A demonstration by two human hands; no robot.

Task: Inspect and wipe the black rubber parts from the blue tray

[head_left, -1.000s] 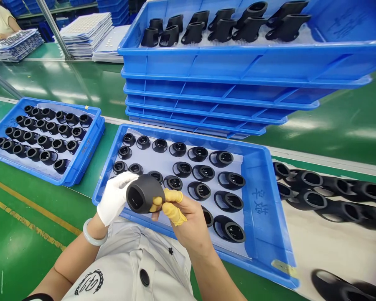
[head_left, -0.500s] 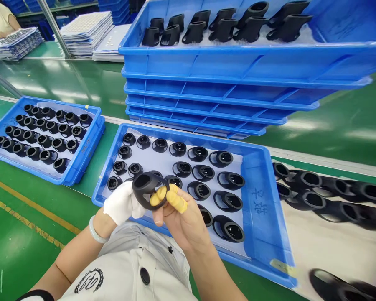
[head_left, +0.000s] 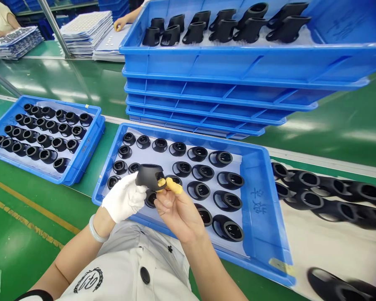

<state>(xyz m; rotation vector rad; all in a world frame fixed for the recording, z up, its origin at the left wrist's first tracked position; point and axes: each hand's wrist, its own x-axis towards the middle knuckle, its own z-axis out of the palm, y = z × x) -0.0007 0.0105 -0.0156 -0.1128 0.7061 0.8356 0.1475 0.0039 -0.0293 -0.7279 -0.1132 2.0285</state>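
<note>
The left hand [head_left: 123,198], in a white cotton glove, has a closed grip on a black moulded part [head_left: 148,176], held just above a blue plastic tray [head_left: 188,138]. The right hand [head_left: 178,213] pinches the part narrowly, its yellow finger cots [head_left: 172,187] pressed against it. The tray holds rows of similar black parts on a pale liner. A second blue tray [head_left: 62,100] of black parts sits on the green desk [head_left: 28,234] to the left, and a stack of blue trays [head_left: 207,90] stands behind.

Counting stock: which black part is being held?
The black part between the white-gloved left hand and the yellow-cotted right hand; all others lie untouched.
</note>
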